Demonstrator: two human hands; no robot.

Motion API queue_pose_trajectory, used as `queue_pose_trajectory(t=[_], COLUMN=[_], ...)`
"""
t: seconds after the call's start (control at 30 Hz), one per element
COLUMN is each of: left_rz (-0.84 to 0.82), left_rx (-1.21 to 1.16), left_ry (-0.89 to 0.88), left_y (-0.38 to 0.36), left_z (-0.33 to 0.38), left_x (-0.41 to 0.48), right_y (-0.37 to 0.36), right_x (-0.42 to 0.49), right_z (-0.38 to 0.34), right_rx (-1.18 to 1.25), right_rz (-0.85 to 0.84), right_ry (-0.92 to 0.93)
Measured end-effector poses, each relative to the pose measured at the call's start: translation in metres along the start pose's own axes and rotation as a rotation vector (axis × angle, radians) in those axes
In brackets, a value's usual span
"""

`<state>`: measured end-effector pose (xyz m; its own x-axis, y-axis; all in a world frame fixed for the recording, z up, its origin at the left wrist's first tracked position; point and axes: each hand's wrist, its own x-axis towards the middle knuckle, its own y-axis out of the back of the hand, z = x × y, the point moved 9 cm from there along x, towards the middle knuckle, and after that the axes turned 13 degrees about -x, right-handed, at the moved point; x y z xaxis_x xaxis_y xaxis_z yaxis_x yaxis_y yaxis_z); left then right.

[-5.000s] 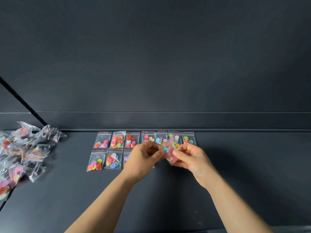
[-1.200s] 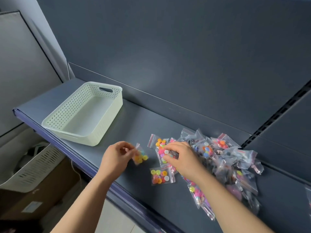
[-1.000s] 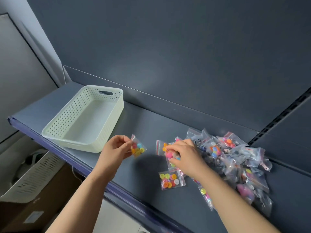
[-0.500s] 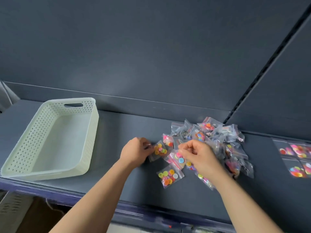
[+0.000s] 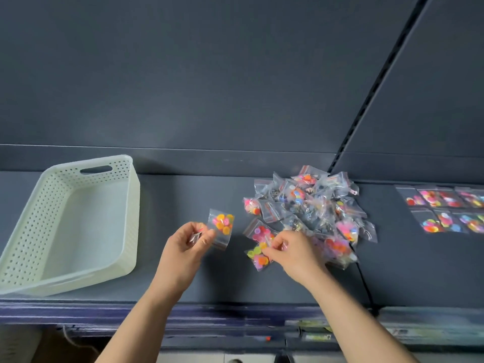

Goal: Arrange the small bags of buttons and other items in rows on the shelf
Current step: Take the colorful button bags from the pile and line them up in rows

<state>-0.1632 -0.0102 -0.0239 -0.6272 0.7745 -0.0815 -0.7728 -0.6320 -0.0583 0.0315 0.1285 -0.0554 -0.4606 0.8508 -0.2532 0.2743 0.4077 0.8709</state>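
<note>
A loose pile of small clear bags [image 5: 311, 203] filled with coloured buttons lies on the dark shelf [image 5: 183, 195]. My left hand [image 5: 187, 244] pinches one bag of orange and yellow buttons [image 5: 222, 225] and holds it above the shelf, left of the pile. At the pile's front edge my right hand [image 5: 293, 254] pinches a bag of yellow, orange and pink buttons [image 5: 258, 256]. A pink-button bag [image 5: 259, 233] lies just behind it. At the far right, two rows of laid-out bags [image 5: 450, 209] rest flat on the shelf.
A white perforated basket [image 5: 34, 231] with nothing in it stands on the shelf at the left. The shelf's front edge [image 5: 209, 310] runs below my forearms. A dark upright slotted rail [image 5: 366, 100] divides the back panel behind the pile.
The view has swung right, from the basket towards the rows. My left hand has lifted its bag clear of the pile. My right hand has dropped from the pink bag to the front bag.
</note>
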Motion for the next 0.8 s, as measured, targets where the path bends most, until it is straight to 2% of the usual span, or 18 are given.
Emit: queue_pose_trajectory(t=[0.13,0.3,0.43,0.6,0.8], left_rz=[-0.046,-0.16,-0.268,-0.376,-0.392], left_rx=[-0.019,-0.104,-0.13,-0.131,-0.103], left_ry=[-0.005,-0.024,-0.037,-0.034,-0.008], left_y=[-0.021,-0.086,-0.153,-0.248,-0.358], left_z=[0.01,0.029,0.033,0.03,0.016], left_x=[-0.001,-0.003,-0.009,-0.03,-0.067], right_y=[0.022,0.087,0.126,0.151,0.19], right_x=[-0.012,-0.042,-0.068,-0.098,-0.127], right_z=[0.013,0.063,0.121,0.213,0.317], right_rx=[0.401,0.667,0.722,0.797,0.807], right_rz=[0.053,0.291,0.412,0.486,0.486], right_ry=[-0.001,-0.107,-0.179,-0.316,-0.328])
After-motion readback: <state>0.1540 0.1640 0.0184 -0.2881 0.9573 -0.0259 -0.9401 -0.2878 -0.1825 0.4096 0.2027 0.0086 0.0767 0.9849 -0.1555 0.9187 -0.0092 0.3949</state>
